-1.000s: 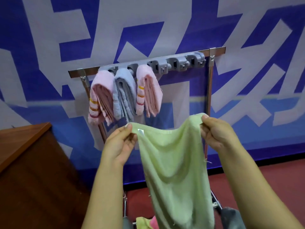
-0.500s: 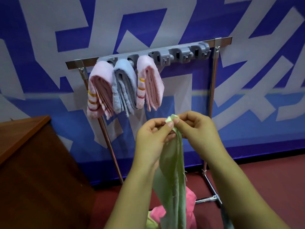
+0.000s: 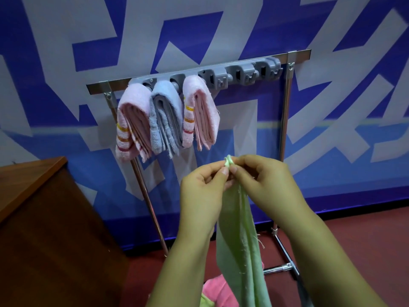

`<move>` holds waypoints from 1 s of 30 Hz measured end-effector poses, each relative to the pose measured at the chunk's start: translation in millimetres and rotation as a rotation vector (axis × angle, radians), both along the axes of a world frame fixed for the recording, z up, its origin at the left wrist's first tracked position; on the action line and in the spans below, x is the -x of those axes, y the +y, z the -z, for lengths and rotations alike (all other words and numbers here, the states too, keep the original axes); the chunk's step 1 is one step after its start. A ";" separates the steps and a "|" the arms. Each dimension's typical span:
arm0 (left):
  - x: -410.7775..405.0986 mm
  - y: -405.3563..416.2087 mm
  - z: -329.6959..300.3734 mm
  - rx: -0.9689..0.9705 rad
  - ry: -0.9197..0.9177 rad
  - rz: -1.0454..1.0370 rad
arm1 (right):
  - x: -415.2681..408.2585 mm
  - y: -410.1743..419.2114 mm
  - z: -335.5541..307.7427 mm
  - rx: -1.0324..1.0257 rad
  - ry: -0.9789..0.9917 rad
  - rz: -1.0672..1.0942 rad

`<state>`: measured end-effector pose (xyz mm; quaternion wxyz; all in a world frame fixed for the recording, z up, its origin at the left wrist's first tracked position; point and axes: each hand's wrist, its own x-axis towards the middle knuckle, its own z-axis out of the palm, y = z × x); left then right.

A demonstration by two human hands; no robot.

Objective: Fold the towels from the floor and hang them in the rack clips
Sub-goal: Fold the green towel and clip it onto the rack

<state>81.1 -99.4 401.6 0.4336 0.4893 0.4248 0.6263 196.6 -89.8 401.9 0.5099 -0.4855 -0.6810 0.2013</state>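
**Green towel pinched at its top corners in front of the rack**

The green towel point(image 3: 240, 235) hung doubled lengthwise in front of the rack, its two top corners brought together and its lower end dropping out of view at the bottom edge. The left hand point(image 3: 202, 192) and the right hand point(image 3: 264, 181) met at those corners, each closed on the cloth between thumb and fingertips, knuckle to knuckle.

Behind them stood the metal rack point(image 3: 285, 134), with a grey clip bar point(image 3: 241, 73) along its top rail. Three folded towels hung side by side at the bar's left end: a pink striped towel point(image 3: 130, 122), a blue-grey towel point(image 3: 164, 120) and a second pink striped towel point(image 3: 200, 111). The clips toward the bar's right end held nothing.

On the red floor point(image 3: 365, 235) below the hands lay a pink towel point(image 3: 218, 290). A wooden cabinet point(image 3: 44, 229) stood left of the rack.
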 end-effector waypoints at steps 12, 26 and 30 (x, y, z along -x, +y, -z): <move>24.5 -4.3 -6.0 -0.091 0.216 0.077 | -16.8 7.8 0.8 0.088 0.302 -0.266; 58.2 18.1 11.0 -0.066 0.641 0.412 | -28.3 7.9 -9.9 0.141 0.573 -0.618; 71.3 20.4 15.3 -0.026 0.759 0.419 | -34.1 7.3 -13.9 0.134 0.672 -0.594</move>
